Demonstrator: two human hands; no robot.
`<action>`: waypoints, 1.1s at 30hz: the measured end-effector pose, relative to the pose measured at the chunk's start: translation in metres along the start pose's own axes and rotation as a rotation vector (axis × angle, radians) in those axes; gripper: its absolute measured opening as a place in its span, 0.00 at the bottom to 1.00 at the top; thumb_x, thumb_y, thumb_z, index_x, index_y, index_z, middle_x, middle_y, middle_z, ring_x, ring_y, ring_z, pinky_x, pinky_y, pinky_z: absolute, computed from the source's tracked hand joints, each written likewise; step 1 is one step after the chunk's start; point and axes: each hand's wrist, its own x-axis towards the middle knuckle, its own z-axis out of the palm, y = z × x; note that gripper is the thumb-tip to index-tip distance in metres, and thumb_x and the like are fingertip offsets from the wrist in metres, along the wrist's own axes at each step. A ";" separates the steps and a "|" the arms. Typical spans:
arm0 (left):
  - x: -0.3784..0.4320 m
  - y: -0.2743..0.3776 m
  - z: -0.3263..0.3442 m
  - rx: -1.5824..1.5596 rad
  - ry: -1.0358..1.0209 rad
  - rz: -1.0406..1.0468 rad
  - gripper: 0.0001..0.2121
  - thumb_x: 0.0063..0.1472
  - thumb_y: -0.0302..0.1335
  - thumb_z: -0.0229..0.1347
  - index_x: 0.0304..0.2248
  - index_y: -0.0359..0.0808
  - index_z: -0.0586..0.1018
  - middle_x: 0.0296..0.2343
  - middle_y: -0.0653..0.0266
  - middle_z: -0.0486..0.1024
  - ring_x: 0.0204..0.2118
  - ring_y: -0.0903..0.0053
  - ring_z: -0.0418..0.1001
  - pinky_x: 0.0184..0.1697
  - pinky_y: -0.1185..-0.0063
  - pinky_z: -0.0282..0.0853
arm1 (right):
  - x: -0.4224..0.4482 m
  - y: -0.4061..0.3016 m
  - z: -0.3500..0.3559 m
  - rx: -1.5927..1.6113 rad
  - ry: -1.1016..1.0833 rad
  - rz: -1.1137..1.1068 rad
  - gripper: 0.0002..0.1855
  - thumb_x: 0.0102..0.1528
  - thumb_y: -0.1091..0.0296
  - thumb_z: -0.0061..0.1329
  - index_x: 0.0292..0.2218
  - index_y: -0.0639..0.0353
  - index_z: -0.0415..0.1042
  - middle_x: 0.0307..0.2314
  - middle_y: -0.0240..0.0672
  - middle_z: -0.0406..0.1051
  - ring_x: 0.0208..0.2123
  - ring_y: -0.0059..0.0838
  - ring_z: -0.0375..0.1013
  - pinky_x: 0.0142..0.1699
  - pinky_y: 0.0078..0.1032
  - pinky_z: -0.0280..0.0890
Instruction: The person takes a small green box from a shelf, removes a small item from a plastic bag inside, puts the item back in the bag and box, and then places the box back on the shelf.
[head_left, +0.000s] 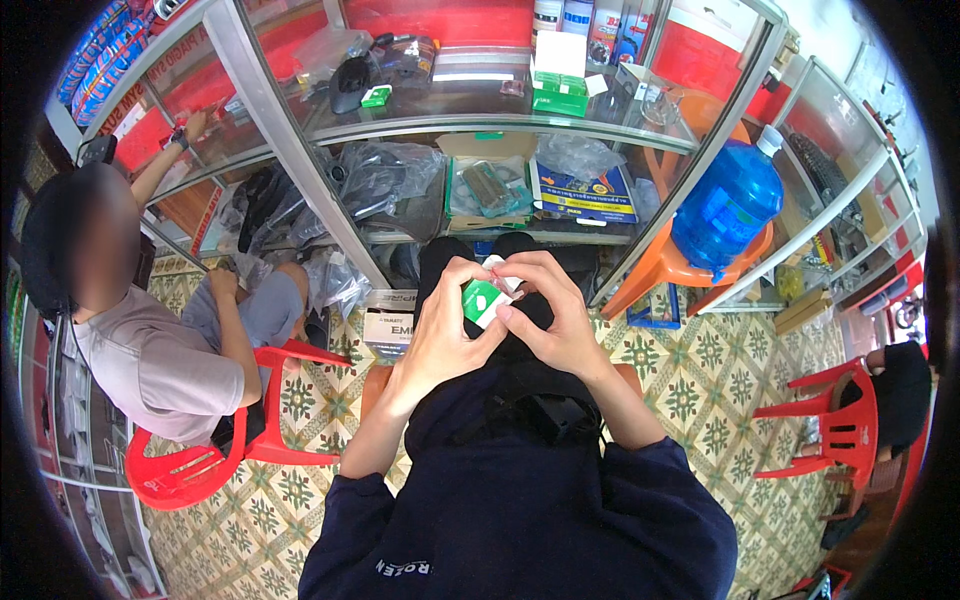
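Note:
Above my lap, my left hand (453, 319) grips a small green and white carton (478, 300) between thumb and fingers. One end of the carton faces right, with a white flap raised. My right hand (551, 311) pinches a small clear plastic packet (510, 285) with reddish marks at that end. Whether the packet is partly inside the carton cannot be made out, as my fingers cover it. On the upper glass shelf ahead stands a larger green display box (561, 96) with its white lid up and similar small cartons inside. Another small green carton (376, 96) lies further left on that shelf.
A blue water bottle (727, 202) stands on an orange plastic stool (645, 274) to the right. At left a person (165, 345) sits on a red chair (187, 469), one arm reaching into the cabinet. The cabinet's metal post (292, 135) rises at front left. Bagged parts (375, 180) fill the lower shelf.

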 end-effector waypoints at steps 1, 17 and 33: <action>0.000 0.000 0.000 -0.012 0.000 -0.018 0.24 0.54 0.22 0.62 0.47 0.34 0.64 0.37 0.49 0.69 0.38 0.57 0.74 0.41 0.69 0.70 | 0.000 0.000 0.000 0.002 0.001 0.000 0.21 0.54 0.73 0.57 0.50 0.59 0.73 0.46 0.42 0.69 0.45 0.36 0.73 0.44 0.27 0.70; 0.003 0.006 0.001 0.014 -0.043 0.065 0.22 0.51 0.21 0.64 0.44 0.36 0.69 0.35 0.52 0.71 0.34 0.56 0.73 0.38 0.67 0.69 | -0.006 0.009 0.005 0.114 0.068 0.110 0.13 0.57 0.72 0.55 0.45 0.62 0.74 0.43 0.42 0.71 0.43 0.31 0.73 0.43 0.25 0.69; 0.007 0.012 -0.007 0.134 -0.104 0.054 0.27 0.47 0.23 0.65 0.49 0.38 0.72 0.32 0.59 0.74 0.35 0.60 0.73 0.40 0.69 0.66 | -0.006 0.003 0.000 0.334 0.054 0.141 0.05 0.60 0.74 0.52 0.37 0.64 0.72 0.43 0.39 0.69 0.43 0.25 0.72 0.46 0.24 0.69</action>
